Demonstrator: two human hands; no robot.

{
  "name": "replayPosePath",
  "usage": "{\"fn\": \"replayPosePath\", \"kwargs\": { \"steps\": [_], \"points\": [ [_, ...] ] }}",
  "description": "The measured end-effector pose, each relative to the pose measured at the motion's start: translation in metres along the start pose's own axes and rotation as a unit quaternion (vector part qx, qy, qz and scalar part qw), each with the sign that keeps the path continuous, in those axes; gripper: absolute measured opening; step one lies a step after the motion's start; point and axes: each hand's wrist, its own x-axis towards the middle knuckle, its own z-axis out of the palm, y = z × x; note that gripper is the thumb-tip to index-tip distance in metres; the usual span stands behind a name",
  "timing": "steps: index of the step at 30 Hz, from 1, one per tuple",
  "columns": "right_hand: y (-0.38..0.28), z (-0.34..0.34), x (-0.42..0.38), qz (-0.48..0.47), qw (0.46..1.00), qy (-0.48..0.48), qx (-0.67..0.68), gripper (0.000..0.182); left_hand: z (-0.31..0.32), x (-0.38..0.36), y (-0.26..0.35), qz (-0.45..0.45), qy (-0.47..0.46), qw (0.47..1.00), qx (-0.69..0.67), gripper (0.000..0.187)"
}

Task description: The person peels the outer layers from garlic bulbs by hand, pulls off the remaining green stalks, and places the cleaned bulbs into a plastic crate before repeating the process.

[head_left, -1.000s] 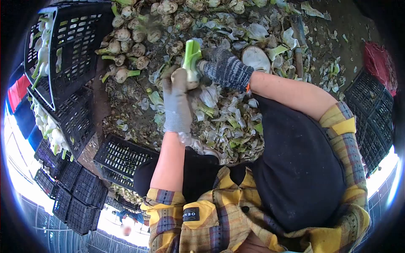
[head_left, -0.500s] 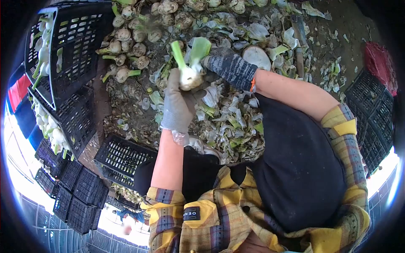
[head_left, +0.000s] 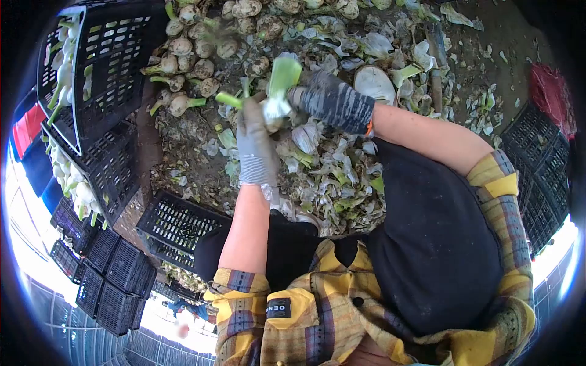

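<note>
A white bulb [head_left: 278,108] with cut green stalks is held between both hands, above the littered ground. My left hand [head_left: 255,137], in a light grey glove, is closed round the bulb's left side, and a green stalk sticks out past its fingers. My right hand [head_left: 332,100], in a dark striped glove, presses on the right side of the bulb and stalk. Its fingertips are blurred, and whether it also holds a tool cannot be made out. Peeled skins [head_left: 332,171] lie below the hands. Unpeeled bulbs [head_left: 180,104] lie to the upper left.
Black crates [head_left: 113,67] holding clean white bulbs [head_left: 64,79] stand at the left. Another black crate [head_left: 183,222] is near my left forearm. A round pale object [head_left: 373,84] and a long handle-like piece [head_left: 436,67] lie beyond my right hand. More crates [head_left: 540,143] stand right.
The bulb has tilted, its left stalk now pointing further left and lower. My left hand has turned with it, and my right hand has shifted slightly over the bulb.
</note>
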Motion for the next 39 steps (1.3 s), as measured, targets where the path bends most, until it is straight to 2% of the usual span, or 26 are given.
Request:
{"fn": "replayPosePath", "kwargs": {
  "steps": [1,2,5,6,9,10,13,14,17,18,20,21,22,24,25,27,28,31,34,37,39],
  "points": [
    [-0.005,-0.001,-0.001,0.056,0.993,0.013,0.105,0.022,-0.001,0.001,0.005,-0.014,-0.028,0.999,-0.025,0.047],
    [-0.007,-0.001,-0.001,0.112,0.971,0.026,0.208,0.021,0.006,0.002,0.003,0.0,0.048,0.996,-0.078,0.047],
    [0.021,-0.011,0.013,0.062,0.93,0.125,0.339,0.017,0.002,0.001,0.012,0.001,0.037,0.988,-0.149,0.041],
    [0.045,-0.028,0.025,0.136,0.872,0.091,0.462,0.022,-0.006,0.004,0.014,-0.015,0.028,0.99,-0.137,0.035],
    [0.022,-0.018,0.022,0.288,0.865,0.131,0.389,0.031,-0.006,0.002,0.018,-0.019,0.042,0.975,-0.219,0.033],
    [0.005,-0.02,0.006,0.328,0.881,0.011,0.342,0.041,-0.006,0.004,0.017,-0.012,0.06,0.977,-0.206,0.041],
    [0.0,-0.012,-0.004,0.302,0.918,-0.109,0.233,0.046,-0.013,0.008,0.006,0.045,0.059,0.997,-0.035,0.049],
    [-0.016,-0.008,-0.008,0.291,0.931,-0.105,0.194,0.046,-0.011,0.005,0.008,0.046,0.065,0.996,0.028,0.054],
    [-0.006,-0.003,-0.002,0.225,0.955,-0.145,0.129,0.044,-0.007,0.002,0.007,0.076,0.046,0.989,0.116,0.056],
    [-0.021,-0.001,-0.005,0.242,0.95,-0.151,0.127,0.041,-0.003,-0.006,0.011,0.079,-0.016,0.994,0.08,0.047],
    [-0.007,0.004,-0.001,0.242,0.948,-0.144,0.149,0.039,-0.034,0.016,-0.028,0.108,-0.006,0.994,0.006,0.044],
    [-0.008,0.007,0.0,0.242,0.947,-0.14,0.16,0.038,-0.033,0.014,-0.031,0.144,-0.003,0.988,0.061,0.039],
    [-0.012,0.005,-0.005,0.191,0.958,-0.131,0.17,0.033,-0.031,0.012,-0.032,0.181,0.004,0.977,0.114,0.034],
    [-0.018,-0.001,-0.009,0.196,0.958,-0.133,0.159,0.031,-0.044,0.021,-0.034,0.136,-0.03,0.99,0.007,0.03],
    [-0.019,-0.002,-0.01,0.198,0.959,-0.134,0.153,0.03,-0.046,0.022,-0.038,0.137,-0.031,0.99,-0.002,0.029],
    [-0.017,-0.007,-0.004,0.106,0.98,-0.157,-0.062,0.03,-0.035,0.013,-0.036,0.162,-0.016,0.986,0.026,0.029],
    [-0.016,-0.009,-0.002,0.057,0.97,-0.165,-0.169,0.03,-0.026,0.006,-0.031,0.185,0.0,0.981,0.062,0.029],
    [-0.017,-0.009,0.001,0.038,0.961,-0.15,-0.23,0.031,-0.023,0.003,-0.021,0.195,-0.017,0.964,0.181,0.031],
    [0.001,-0.007,0.004,-0.084,0.946,-0.113,-0.292,0.031,-0.038,0.015,-0.032,0.139,-0.032,0.989,0.051,0.036],
    [0.009,-0.005,0.009,-0.092,0.937,-0.093,-0.325,0.029,-0.031,0.01,-0.031,0.187,0.007,0.97,0.157,0.042],
    [0.01,-0.004,0.008,-0.055,0.938,-0.069,-0.334,0.029,-0.026,0.004,-0.031,0.234,0.046,0.938,0.251,0.046]
  ]
}}
